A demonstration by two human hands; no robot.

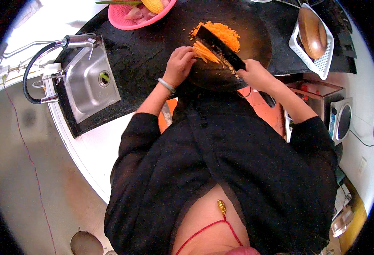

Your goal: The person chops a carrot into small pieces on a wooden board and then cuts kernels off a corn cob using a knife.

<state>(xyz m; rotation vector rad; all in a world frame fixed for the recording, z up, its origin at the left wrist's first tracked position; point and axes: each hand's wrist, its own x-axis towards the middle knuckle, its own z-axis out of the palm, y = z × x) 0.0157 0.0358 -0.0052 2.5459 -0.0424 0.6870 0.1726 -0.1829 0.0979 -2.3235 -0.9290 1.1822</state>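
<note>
My right hand (254,74) grips the handle end of a dark cleaver (220,47), whose blade slants up and left over a round wooden cutting board (253,38). Just left of the blade lies a bundle of thin orange strips (206,53), apparently carrot. The fingertips of my left hand (180,62) rest at the left end of these strips; whether they press or pinch them is hard to tell. Beyond the blade is a heap of finely chopped orange bits (225,33). Small crumbs cling along the blade's near side.
A pink plastic basket (142,24) with raw meat and a yellow item stands at the far left of the board. Left is a steel sink (89,86) with a faucet (78,41). At the right, a white plastic basket (324,68) holds a brown glossy object (312,33). The dark counter's edge runs before me.
</note>
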